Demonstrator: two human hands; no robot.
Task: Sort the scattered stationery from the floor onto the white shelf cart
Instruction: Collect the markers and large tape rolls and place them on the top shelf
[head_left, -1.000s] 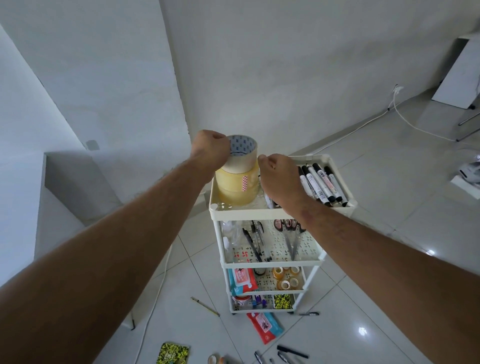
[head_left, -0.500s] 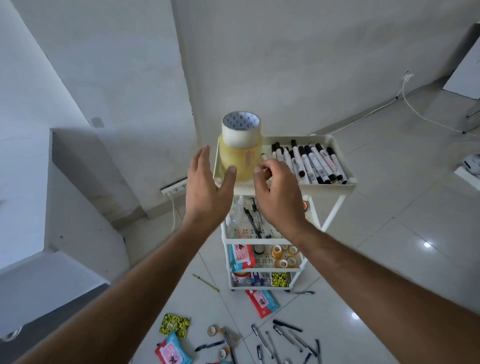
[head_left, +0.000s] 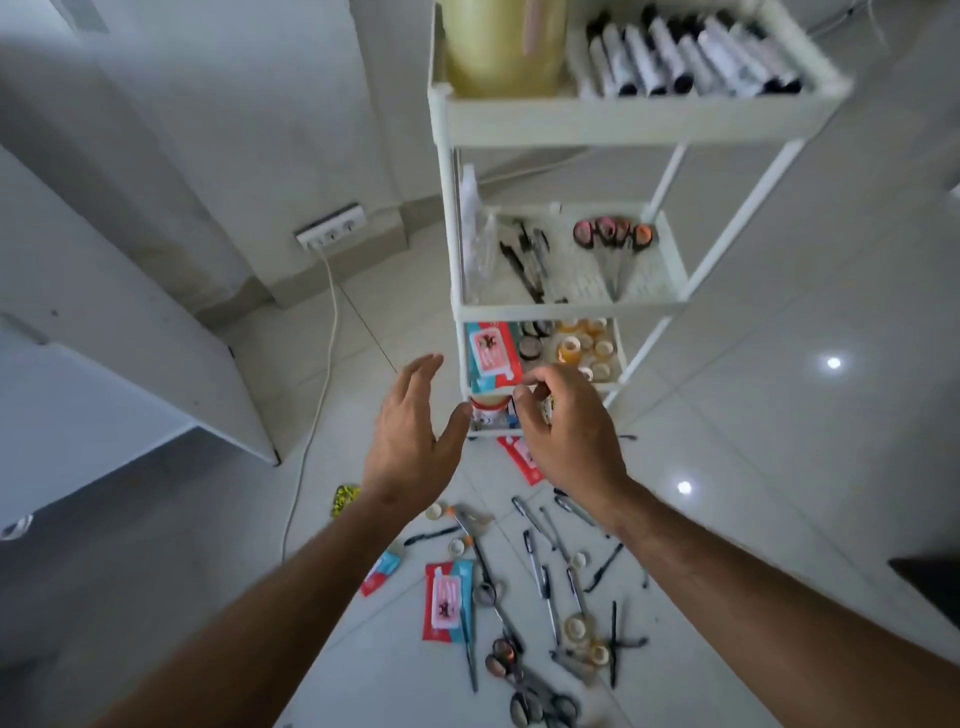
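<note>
The white shelf cart (head_left: 571, 119) stands ahead of me. Its top tier holds a stack of yellowish tape rolls (head_left: 501, 47) and a row of markers (head_left: 691, 52). The second tier carries pens and scissors (head_left: 613, 244). Lower tiers hold a red-and-blue packet (head_left: 491, 353) and small tape rolls (head_left: 582, 345). Scattered on the floor below are pens (head_left: 545, 577), scissors (head_left: 535, 701), small tape rolls (head_left: 576, 626) and a red-and-blue packet (head_left: 448, 603). My left hand (head_left: 415, 441) hovers open and empty in front of the cart's bottom. My right hand (head_left: 566, 431) hangs beside it, fingers loosely curled, holding nothing.
A wall socket strip (head_left: 331, 234) sits at the left with a white cable (head_left: 317, 395) trailing across the tiles. A white cabinet (head_left: 130, 364) stands at the left. A yellow-patterned packet (head_left: 345, 496) lies near my left wrist.
My hands have let go of the tape stack on the top tier and dropped down in front of the cart's lower tiers. My view has tilted down toward the floor.
</note>
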